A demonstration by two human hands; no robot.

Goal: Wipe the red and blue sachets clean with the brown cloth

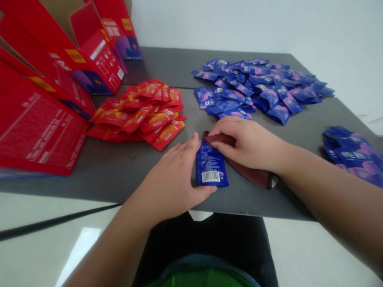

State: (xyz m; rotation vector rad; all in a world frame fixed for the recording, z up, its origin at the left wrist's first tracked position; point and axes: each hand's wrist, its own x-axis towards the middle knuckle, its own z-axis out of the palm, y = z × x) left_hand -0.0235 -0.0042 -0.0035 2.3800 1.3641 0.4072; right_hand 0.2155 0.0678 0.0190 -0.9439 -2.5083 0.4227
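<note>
A blue sachet [212, 161] with a white barcode lies flat on the grey table [119, 171], close to its front edge. Along its left side rests my left hand [175, 173], fingers stretched out and thumb at the sachet's bottom edge. My right hand [249, 139] pinches a reddish-brown cloth [253, 173] and presses a fold of it at the sachet's upper end. The rest of the cloth trails under that hand towards the right wrist. The sachet's top corner is partly covered by the cloth and fingers.
Red sachets [146, 113] are heaped on the left, beside open red cartons [38, 123]. A big pile of blue sachets [257, 81] spreads at the back, and a smaller blue stack [353, 153] sits at the right, beyond my right forearm. A white wall [254, 24] stands behind.
</note>
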